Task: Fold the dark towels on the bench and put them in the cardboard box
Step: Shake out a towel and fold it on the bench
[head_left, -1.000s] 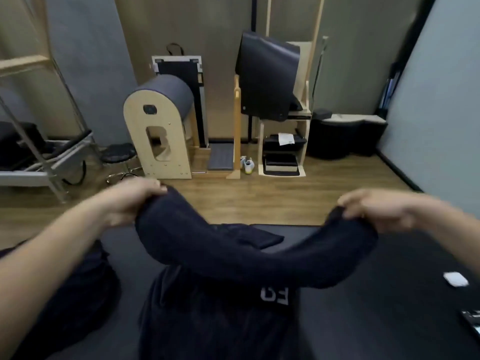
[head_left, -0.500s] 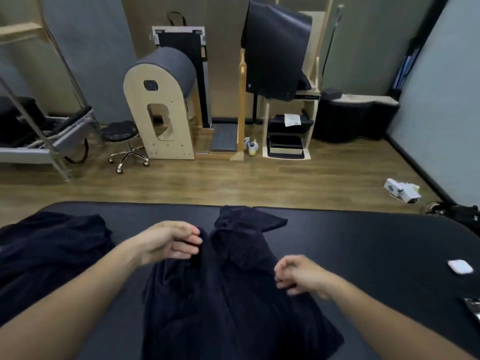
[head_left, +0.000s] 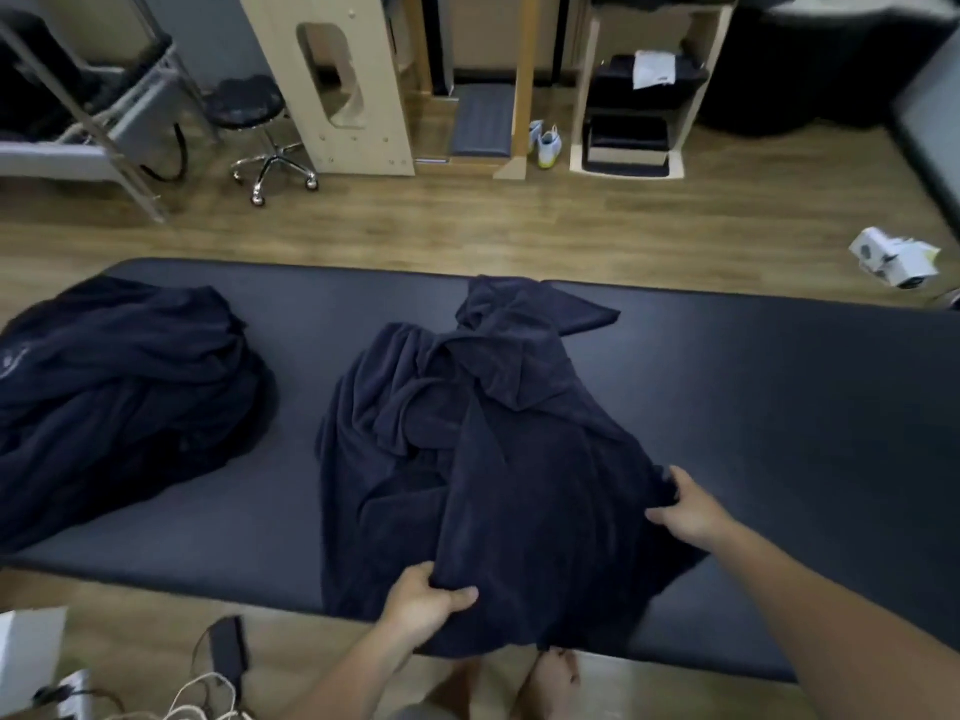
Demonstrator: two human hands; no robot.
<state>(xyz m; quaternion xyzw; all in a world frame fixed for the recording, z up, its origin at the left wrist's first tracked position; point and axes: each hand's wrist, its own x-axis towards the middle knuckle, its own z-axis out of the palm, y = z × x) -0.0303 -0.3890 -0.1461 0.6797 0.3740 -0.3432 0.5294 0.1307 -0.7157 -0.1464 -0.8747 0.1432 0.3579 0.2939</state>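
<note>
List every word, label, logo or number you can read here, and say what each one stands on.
Nothing here can be read as text.
Pale emblem on the crumpled dark towel pile at the padded black bench's left end: too faint to read.
Marks on the white paper sheet on the black shelf: too small.
Grey print on the white carton on the wooden floor: blurred.

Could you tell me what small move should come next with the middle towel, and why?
Probably draw both hands apart to stretch the near edge flat. The left hand grips the near edge of the towel and the right hand pinches its right edge, yet the cloth lies bunched on the bench.
</note>
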